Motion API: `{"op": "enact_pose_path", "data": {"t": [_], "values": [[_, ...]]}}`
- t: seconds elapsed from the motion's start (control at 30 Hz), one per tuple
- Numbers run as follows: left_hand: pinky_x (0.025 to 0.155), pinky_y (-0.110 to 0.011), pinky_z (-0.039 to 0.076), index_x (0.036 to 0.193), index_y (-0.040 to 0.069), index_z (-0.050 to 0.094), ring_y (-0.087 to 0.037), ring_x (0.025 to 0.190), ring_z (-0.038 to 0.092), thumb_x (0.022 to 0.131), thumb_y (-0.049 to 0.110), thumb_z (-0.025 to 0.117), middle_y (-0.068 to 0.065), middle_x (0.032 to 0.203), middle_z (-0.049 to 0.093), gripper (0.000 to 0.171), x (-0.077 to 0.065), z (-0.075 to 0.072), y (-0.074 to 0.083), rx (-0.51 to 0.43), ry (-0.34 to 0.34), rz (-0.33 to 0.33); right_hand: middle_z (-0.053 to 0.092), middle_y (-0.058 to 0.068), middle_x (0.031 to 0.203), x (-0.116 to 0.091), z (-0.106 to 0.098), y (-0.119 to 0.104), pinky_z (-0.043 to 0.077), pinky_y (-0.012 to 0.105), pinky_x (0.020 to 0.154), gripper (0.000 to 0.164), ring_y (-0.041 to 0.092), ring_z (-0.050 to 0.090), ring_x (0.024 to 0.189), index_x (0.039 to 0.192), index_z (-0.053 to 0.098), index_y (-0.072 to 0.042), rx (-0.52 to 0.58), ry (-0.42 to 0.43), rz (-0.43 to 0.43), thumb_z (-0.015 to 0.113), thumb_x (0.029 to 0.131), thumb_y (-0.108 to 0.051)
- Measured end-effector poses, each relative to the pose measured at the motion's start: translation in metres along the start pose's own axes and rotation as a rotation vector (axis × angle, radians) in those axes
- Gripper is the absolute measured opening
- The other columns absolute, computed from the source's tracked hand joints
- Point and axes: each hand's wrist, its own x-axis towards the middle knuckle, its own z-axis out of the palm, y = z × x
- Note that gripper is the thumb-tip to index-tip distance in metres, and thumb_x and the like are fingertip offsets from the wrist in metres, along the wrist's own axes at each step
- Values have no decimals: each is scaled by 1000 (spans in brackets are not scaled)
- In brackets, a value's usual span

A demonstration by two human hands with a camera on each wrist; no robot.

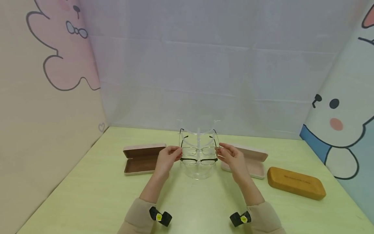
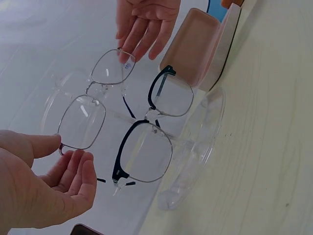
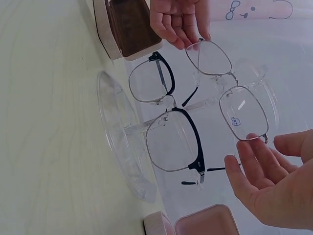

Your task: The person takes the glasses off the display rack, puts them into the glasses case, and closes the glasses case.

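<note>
A clear acrylic stand (image 1: pixel 198 172) sits mid-table and carries two pairs of glasses. The upper pair is thin and silver-rimmed (image 1: pixel 198 150); the lower pair has a black browline (image 1: pixel 198 161). My left hand (image 1: pixel 177 155) pinches the silver pair's left end between thumb and fingers. My right hand (image 1: pixel 220 152) pinches its right end. In the left wrist view the left hand (image 2: pixel 63 152) sits at the hinge of the silver-rimmed glasses (image 2: pixel 83 122), beside the black glasses (image 2: pixel 144 152). In the right wrist view the right hand (image 3: pixel 264 147) is at the other hinge of the silver-rimmed glasses (image 3: pixel 244 112).
An open pink case (image 1: pixel 143 159) with brown lining lies left of the stand. A second pink case (image 1: pixel 251 161) lies to its right. A closed tan case (image 1: pixel 296 187) lies farther right. Cartoon-printed walls enclose the green table (image 1: pixel 102 195) on three sides.
</note>
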Motion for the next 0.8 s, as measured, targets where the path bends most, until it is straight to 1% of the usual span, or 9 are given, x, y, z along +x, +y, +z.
{"op": "enact_pose_path", "data": {"t": [0.13, 0.23, 0.37, 0.43, 0.53, 0.67, 0.8], "values": [[80, -31, 52, 102, -6, 60, -20, 81, 62, 88, 14, 61, -18, 92, 62, 24, -2, -2, 0, -38, -10, -3, 68, 2, 99, -2, 0, -1, 48, 32, 87, 34, 9, 64, 89, 122, 45, 12, 26, 5, -2, 48, 94, -6], [78, -31, 52, 100, -7, 60, -21, 80, 63, 89, 16, 59, -15, 88, 62, 26, -3, -2, 1, -72, -22, -11, 69, -5, 90, -3, -1, -3, 49, 30, 85, 34, 10, 65, 89, 118, 47, 13, 26, 21, 0, 50, 94, -10], [73, -28, 53, 92, -6, 60, -17, 72, 62, 91, 17, 56, -8, 77, 61, 24, -5, -1, 3, -120, -15, -29, 68, -6, 83, -3, -1, -5, 51, 27, 81, 33, 10, 66, 83, 111, 51, 14, 20, 56, 15, 54, 92, -13], [70, -27, 53, 88, -5, 61, -16, 68, 62, 91, 15, 56, -8, 76, 62, 21, -5, 0, 5, -125, -10, -33, 67, -6, 79, -2, 0, -7, 52, 26, 79, 30, 9, 66, 78, 108, 52, 13, 24, 75, 31, 55, 91, -12], [69, -27, 53, 87, -5, 61, -18, 68, 62, 89, 10, 56, -12, 77, 62, 16, -5, 1, 7, -120, -14, -37, 65, -4, 77, -2, 1, -9, 52, 26, 76, 25, 9, 65, 74, 106, 54, 12, 23, 101, 57, 56, 90, -7], [69, -28, 53, 93, -7, 60, -17, 67, 62, 88, 10, 58, -12, 78, 63, 18, -5, 0, 10, -99, -27, -57, 65, -6, 76, -4, 2, -11, 52, 22, 73, 27, 7, 64, 72, 111, 52, 11, -9, 114, 87, 56, 89, -4], [71, -29, 53, 99, -11, 58, -13, 66, 61, 88, 10, 57, -8, 76, 61, 24, -7, -3, 15, -77, -50, -59, 64, -10, 76, -7, 0, -15, 51, 19, 70, 33, 4, 62, 70, 119, 49, 10, -59, 99, 112, 55, 89, -5]]}}
